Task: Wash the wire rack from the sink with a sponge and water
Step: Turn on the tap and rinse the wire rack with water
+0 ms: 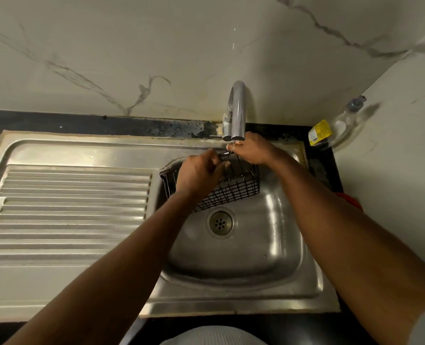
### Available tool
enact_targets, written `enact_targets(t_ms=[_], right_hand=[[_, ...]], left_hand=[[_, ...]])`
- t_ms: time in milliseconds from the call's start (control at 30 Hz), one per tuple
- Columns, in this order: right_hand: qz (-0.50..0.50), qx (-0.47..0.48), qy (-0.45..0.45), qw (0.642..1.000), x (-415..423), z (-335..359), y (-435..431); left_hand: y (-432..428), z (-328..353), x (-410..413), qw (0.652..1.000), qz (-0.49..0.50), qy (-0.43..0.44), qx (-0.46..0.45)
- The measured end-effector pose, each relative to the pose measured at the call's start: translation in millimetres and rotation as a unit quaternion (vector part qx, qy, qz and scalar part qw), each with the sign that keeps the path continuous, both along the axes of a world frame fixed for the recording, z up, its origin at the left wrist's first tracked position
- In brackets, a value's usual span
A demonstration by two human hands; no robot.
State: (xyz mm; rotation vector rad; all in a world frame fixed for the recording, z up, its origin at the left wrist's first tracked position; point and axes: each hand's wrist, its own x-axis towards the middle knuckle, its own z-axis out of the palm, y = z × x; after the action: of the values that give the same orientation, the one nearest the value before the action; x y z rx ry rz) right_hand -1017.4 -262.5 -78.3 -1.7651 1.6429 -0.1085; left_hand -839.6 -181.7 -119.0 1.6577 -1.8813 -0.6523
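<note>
Gripping the wire rack [234,188], the left hand [199,173] hides its rim.

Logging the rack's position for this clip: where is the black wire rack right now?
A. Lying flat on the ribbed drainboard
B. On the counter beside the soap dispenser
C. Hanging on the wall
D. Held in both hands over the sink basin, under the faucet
D: the left hand and right hand hold the wire rack over the sink basin, just below the faucet spout.
</note>
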Motion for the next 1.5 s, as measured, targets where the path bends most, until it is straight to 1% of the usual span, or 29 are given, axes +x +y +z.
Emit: enact_targets(t_ms=[67,133,233,300,333,367,400,433,467,500,533,633,700,767,867,933,1000,1067,1100,1167,1200,1233,1300,1333,1367,1433,1500], right_hand=[[-0.014,-0.002,-0.013,1.0,-1.4,2.8,1.2],[-0.017,-0.006,-0.024,1.0,1.3,4.1,0.7],[-0.007,-0.01,-0.059,0.998,7.6,7.1,2.3],[0.007,-0.007,-0.06,0.998,9.6,6.7,4.1],[0.014,-0.009,-0.052,0.999,9.2,5.6,4.5],[0.021,-0.01,-0.039,0.999,9.1,5.7,5.8],[0.03,-0.011,-0.027,0.999,8.9,6.3,7.1],[0.036,-0.01,-0.018,0.999,8.3,6.3,7.7],[0.039,-0.008,-0.014,0.999,6.9,5.3,7.3],[0.038,-0.008,-0.011,0.999,5.8,4.7,7.6],[0.034,-0.01,-0.008,0.999,4.7,3.8,8.0],[0.0,-0.056,0.019,0.998,9.6,1.1,9.9],[-0.053,-0.11,0.074,0.99,20.4,1.4,12.6],[-0.089,-0.136,0.147,0.976,33.0,-4.2,20.5],[-0.067,-0.182,0.232,0.953,49.6,-29.6,41.2],[-0.041,-0.163,0.267,0.949,56.6,-42.1,59.1],[-0.01,-0.14,0.282,0.949,60.1,-47.3,73.9],[-0.011,-0.145,0.263,0.954,58.5,-47.7,79.9],[-0.03,-0.16,0.249,0.955,56.6,-46.9,78.0],[-0.092,-0.177,0.235,0.951,51.1,-39.3,68.7],[-0.124,-0.155,0.212,0.957,46.5,-34.3,58.9],[-0.155,-0.102,0.171,0.968,40.6,-28.4,47.4],[-0.188,0.045,0.044,0.98,29.0,-16.3,24.7],[-0.184,0.109,-0.019,0.977,22.1,-13.6,15.5],[-0.178,0.153,-0.061,0.97,15.3,-13.2,8.6],[-0.182,0.198,-0.102,0.958,3.2,-28.2,-5.3],[-0.181,0.19,-0.11,0.959,9.3,-15.7,0.1]], left_hand=[[-0.9,-0.1,3.3,0.998,0.017,-0.032,-0.049],[-0.8,0.0,4.5,0.991,0.03,-0.089,-0.098],[-3.0,3.5,3.3,0.977,0.038,-0.185,-0.097],[-11.6,6.8,6.7,0.978,0.037,-0.194,-0.072],[-16.4,8.5,9.3,0.983,0.023,-0.177,-0.04],[-20.6,8.7,11.8,0.99,-0.004,-0.143,0.016],[-23.0,7.3,12.9,0.991,-0.034,-0.086,0.094],[-22.3,5.6,12.7,0.983,-0.049,-0.012,0.177],[-18.5,3.8,11.1,0.967,-0.043,0.066,0.243],[-13.3,2.3,9.2,0.952,-0.023,0.123,0.28],[-9.8,-0.2,6.9,0.945,-0.002,0.153,0.289],[-4.7,-7.1,-2.4,0.948,0.05,0.165,0.268],[-6.4,-10.6,-7.8,0.942,0.084,0.184,0.267],[-8.8,-10.1,-12.3,0.935,0.106,0.192,0.279],[-14.2,-13.3,-11.8,0.933,0.106,0.17,0.298],[-12.5,-15.3,-8.8,0.932,0.105,0.157,0.311],[-10.4,-18.9,-5.2,0.933,0.11,0.147,0.308],[-6.4,-17.2,-4.6,0.939,0.116,0.146,0.29],[-5.7,-16.0,-4.8,0.945,0.11,0.138,0.276],[-4.6,-12.4,-4.9,0.954,0.097,0.124,0.253],[-3.1,-10.2,-4.2,0.957,0.093,0.122,0.247],[-1.0,-9.4,-3.3,0.958,0.089,0.123,0.243],[5.0,-12.3,3.1,0.956,0.087,0.151,0.236],[8.0,-17.5,7.4,0.951,0.095,0.182,0.231],[11.9,-22.9,11.3,0.942,0.111,0.221,0.225],[20.2,-30.6,15.7,0.927,0.133,0.283,0.208],[25.0,-33.2,14.4,0.927,0.13,0.296,0.19]])
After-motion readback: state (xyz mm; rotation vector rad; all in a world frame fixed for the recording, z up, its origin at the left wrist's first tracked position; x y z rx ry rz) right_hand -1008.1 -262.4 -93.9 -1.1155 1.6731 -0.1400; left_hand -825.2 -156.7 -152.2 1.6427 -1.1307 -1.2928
